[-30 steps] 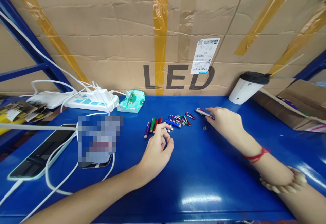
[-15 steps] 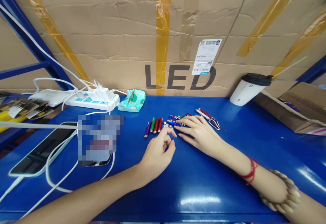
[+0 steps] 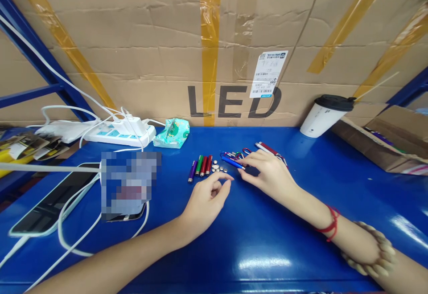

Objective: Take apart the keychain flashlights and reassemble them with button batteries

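My right hand (image 3: 269,171) holds a slim blue mini flashlight (image 3: 233,162) between thumb and fingertips, tilted just over the table. Beside it, my left hand (image 3: 209,196) rests low with fingers loosely curved, a gap between thumb and index finger and nothing visible in it. Several silver button cells (image 3: 216,168) lie just beyond the left fingertips. To their left stand in a row a purple tube (image 3: 192,172), a green tube (image 3: 199,165) and two red tubes (image 3: 206,165). Coloured carabiner clips (image 3: 246,151) are partly hidden behind the right hand.
A red and a silver tube with a clip (image 3: 267,148) lie behind my right hand. At the back right are a lidded paper cup (image 3: 321,118) and an open cardboard box (image 3: 377,151). A tissue pack (image 3: 172,133), power strip (image 3: 117,133), phone (image 3: 56,200) and white cables are on the left.
My right hand has lifted the blue mini flashlight from among the clips and drawn it slightly nearer, uncovering the button cells. My left hand has barely moved.
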A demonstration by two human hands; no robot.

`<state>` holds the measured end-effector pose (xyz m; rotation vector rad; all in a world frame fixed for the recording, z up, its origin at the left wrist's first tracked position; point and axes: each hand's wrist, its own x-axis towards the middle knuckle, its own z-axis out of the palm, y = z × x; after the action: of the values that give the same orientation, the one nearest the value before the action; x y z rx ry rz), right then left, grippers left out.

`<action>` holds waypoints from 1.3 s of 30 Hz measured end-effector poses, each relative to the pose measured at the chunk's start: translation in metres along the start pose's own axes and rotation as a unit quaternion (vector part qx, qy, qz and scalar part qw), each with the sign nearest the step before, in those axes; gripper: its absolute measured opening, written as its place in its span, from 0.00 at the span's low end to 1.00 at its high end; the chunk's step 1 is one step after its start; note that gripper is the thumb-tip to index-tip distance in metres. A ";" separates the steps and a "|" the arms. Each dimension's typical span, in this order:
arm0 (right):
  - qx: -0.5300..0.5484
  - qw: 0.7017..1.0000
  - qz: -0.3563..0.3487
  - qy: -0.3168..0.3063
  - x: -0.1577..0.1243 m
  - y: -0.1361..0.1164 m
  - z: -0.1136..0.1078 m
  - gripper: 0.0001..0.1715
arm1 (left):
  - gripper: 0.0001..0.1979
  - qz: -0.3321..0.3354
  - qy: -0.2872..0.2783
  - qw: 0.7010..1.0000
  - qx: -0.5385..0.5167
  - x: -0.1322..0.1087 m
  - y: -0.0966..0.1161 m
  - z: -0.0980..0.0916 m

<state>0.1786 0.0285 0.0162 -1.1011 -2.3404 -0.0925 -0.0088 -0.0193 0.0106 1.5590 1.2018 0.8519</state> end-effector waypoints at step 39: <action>0.017 0.995 -0.044 -0.094 0.000 -0.013 -0.001 0.03 | 0.11 0.075 0.078 0.994 0.029 0.000 0.002 -0.002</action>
<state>0.1699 0.0197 0.0192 -1.0299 -2.5471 0.0194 -0.0102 -0.0189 0.0132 1.6717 1.2401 1.0616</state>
